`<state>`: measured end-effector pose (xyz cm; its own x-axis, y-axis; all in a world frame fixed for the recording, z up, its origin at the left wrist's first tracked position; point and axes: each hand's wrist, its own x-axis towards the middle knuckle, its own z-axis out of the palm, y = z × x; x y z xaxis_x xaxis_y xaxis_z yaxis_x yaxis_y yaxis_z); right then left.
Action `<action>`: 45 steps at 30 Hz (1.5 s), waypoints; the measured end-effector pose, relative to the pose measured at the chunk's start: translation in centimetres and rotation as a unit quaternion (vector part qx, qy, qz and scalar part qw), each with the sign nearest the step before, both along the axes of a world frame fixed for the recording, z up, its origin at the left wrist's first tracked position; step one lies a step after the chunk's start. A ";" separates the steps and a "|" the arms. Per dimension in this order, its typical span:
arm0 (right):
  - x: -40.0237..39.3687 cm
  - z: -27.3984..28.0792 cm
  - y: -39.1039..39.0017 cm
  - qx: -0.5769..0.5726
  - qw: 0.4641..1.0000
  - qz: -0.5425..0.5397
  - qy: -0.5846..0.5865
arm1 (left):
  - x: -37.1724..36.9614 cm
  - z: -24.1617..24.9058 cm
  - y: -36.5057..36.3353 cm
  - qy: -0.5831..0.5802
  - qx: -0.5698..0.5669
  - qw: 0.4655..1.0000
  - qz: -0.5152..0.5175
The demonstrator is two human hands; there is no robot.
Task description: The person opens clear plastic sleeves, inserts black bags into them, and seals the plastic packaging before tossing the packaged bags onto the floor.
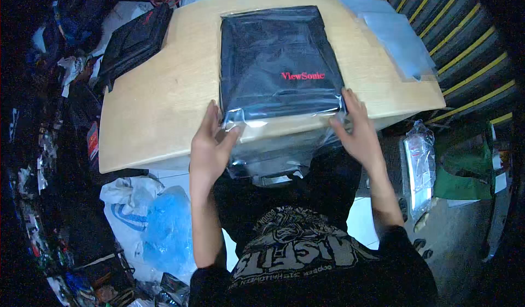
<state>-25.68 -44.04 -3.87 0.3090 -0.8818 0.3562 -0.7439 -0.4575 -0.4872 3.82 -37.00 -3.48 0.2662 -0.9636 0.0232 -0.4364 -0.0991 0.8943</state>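
A black fabric case [268, 50] with red "ViewSonic" lettering lies flat on the wooden tabletop, inside a clear plastic bag [273, 159]. The loose end of the bag hangs over the near table edge towards my lap. My left hand [210, 145] holds the plastic at the near left corner, thumb on top and fingers along the side. At the near right corner my right hand [356, 129] grips the plastic in the same way, its fingertips against the case's side.
Another black case [136, 41] lies at the table's [147, 115] left edge. Flat translucent plastic bags [396, 39] are on its right side. Below are a blue plastic bag [169, 230], a green bag [465, 167] and a plastic-wrapped white item [419, 164]. Yellow-striped slats [465, 50] stand at right.
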 end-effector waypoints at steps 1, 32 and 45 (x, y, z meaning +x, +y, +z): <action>-0.2 -0.2 1.0 0.046 0.994 -0.021 -0.094 | -0.3 0.4 1.0 0.113 -0.020 0.993 0.018; -5.8 -2.9 3.9 0.474 0.702 0.046 -0.530 | -1.4 -3.6 6.9 0.496 0.104 0.860 0.050; 2.6 -1.8 -0.2 0.505 0.692 0.095 -0.507 | 0.1 1.0 11.1 0.465 -0.027 0.869 0.171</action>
<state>-23.10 -44.27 -5.62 0.4966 -0.8170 -0.2930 0.2425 0.4548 -0.8570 3.87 -25.86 -2.48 0.4642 -0.8292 -0.3113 0.5225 -0.0275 0.8522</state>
